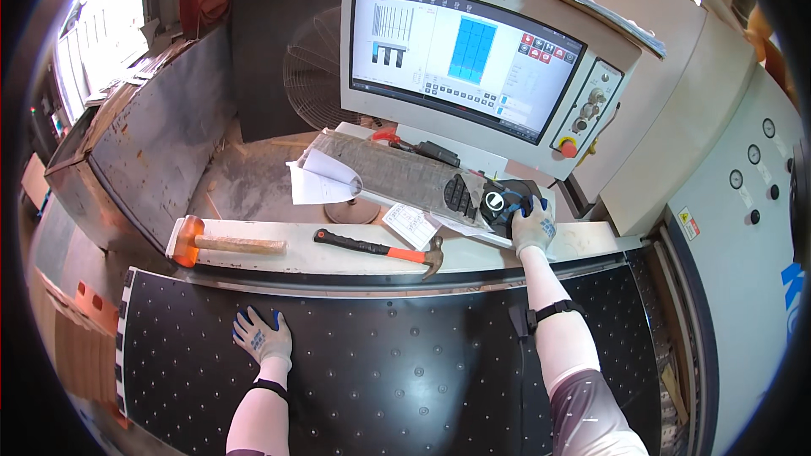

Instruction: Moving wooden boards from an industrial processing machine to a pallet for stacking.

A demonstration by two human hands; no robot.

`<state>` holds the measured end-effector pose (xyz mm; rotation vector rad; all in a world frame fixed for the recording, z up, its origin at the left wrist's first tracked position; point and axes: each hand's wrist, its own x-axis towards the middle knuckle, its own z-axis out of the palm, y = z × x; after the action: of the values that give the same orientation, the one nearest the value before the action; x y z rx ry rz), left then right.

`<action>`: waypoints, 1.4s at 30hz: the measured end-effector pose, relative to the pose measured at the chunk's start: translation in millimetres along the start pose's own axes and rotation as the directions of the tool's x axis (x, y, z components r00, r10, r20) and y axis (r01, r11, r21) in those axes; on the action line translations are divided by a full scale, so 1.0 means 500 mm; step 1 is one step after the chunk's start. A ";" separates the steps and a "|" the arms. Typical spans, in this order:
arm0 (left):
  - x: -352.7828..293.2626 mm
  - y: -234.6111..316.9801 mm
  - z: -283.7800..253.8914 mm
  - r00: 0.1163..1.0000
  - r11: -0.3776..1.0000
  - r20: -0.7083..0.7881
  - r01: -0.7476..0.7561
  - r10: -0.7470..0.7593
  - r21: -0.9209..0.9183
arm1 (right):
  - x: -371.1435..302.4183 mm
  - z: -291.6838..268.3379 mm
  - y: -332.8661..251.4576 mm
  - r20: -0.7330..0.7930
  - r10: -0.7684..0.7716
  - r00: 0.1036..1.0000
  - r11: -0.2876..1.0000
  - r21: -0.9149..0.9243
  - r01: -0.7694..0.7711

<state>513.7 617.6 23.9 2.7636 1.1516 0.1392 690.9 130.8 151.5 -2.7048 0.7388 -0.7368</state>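
Note:
My left hand (263,339), in a pale glove with blue fingertips, lies with fingers spread on the black table (363,355), which is dotted with small round fittings. Nothing is in it. My right hand (534,229), gloved alike, reaches to the right end of the grey keyboard shelf. Its fingers bend over something dark that they mostly hide, beside a black item with a white ring (495,201). Left of that is a block of black keys (459,195). Above the shelf, a monitor (469,59) shows a blue gridded rectangle.
On the white ledge (363,260) lie a claw hammer (380,248) and an orange-headed mallet (241,242). Loose papers (325,177) hang off the shelf. A red button (568,149) sits at the monitor's corner. The grey machine cabinet (743,228) stands right; a fan (317,67) stands behind.

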 end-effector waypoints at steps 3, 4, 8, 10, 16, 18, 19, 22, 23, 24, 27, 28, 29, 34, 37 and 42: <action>-0.001 0.001 0.002 1.000 1.000 0.015 0.010 -0.010 -0.002 | 0.002 0.005 0.006 -0.023 -0.010 1.000 1.000 -0.006 0.010; 0.000 -0.002 0.002 1.000 1.000 0.009 0.010 -0.010 0.000 | 0.000 0.007 0.006 -0.015 -0.011 1.000 1.000 -0.011 0.011; 0.003 -0.006 0.001 1.000 1.000 -0.002 0.014 -0.014 -0.010 | 0.006 0.009 0.003 -0.014 -0.018 1.000 1.000 0.015 0.018; 0.003 -0.005 0.003 1.000 1.000 0.002 0.014 -0.014 -0.010 | 0.003 0.008 0.005 -0.013 -0.017 1.000 1.000 0.017 0.017; 0.001 -0.003 -0.005 1.000 1.000 0.010 0.009 -0.009 -0.020 | -0.003 0.013 0.010 -0.196 -0.096 0.976 0.995 0.017 0.101; 0.000 -0.005 -0.013 1.000 1.000 0.012 0.016 -0.016 -0.023 | -0.004 0.006 0.007 -0.147 -0.079 0.986 0.996 0.031 0.084; 0.001 -0.003 -0.010 1.000 1.000 0.016 0.018 -0.017 -0.016 | -0.005 0.005 0.005 -0.095 -0.057 0.994 0.997 0.040 0.061; 0.002 -0.001 -0.002 1.000 1.000 0.018 0.014 -0.013 -0.014 | -0.005 -0.002 -0.001 -0.022 -0.021 1.000 1.000 -0.020 0.021; 0.002 0.001 -0.002 1.000 1.000 0.012 0.008 -0.008 -0.022 | -0.001 0.003 0.005 -0.025 -0.021 0.999 1.000 -0.020 0.020; 0.001 0.002 -0.004 1.000 1.000 0.011 0.006 -0.006 -0.025 | 0.003 0.014 0.016 -0.063 -0.044 0.997 0.998 -0.039 0.041; 0.001 -0.001 -0.006 1.000 1.000 0.015 0.010 -0.010 -0.020 | 0.006 0.020 0.015 -0.078 -0.064 0.995 0.996 -0.059 0.060; 0.001 -0.003 -0.005 1.000 1.000 0.012 0.009 -0.008 -0.024 | 0.007 0.021 0.016 -0.060 -0.059 0.996 0.997 -0.062 0.055; 0.002 -0.003 -0.005 1.000 1.000 0.009 0.007 -0.007 -0.028 | 0.007 0.022 0.017 -0.061 -0.059 0.996 0.997 -0.062 0.055; 0.001 -0.002 -0.009 1.000 1.000 0.022 0.010 -0.009 -0.022 | 0.001 0.011 0.010 -0.052 -0.059 0.997 0.998 -0.012 0.058; 0.000 0.000 -0.013 1.000 1.000 0.026 0.009 -0.009 -0.019 | 0.003 0.009 0.010 -0.019 -0.049 0.999 0.998 -0.029 0.048; -0.001 0.000 -0.014 1.000 1.000 0.028 0.004 -0.003 -0.024 | 0.003 0.006 0.006 -0.010 -0.026 1.000 1.000 0.007 0.026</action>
<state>512.4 617.7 30.9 2.7336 1.1403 0.1136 692.4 127.7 148.5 -2.7110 0.7025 -0.7580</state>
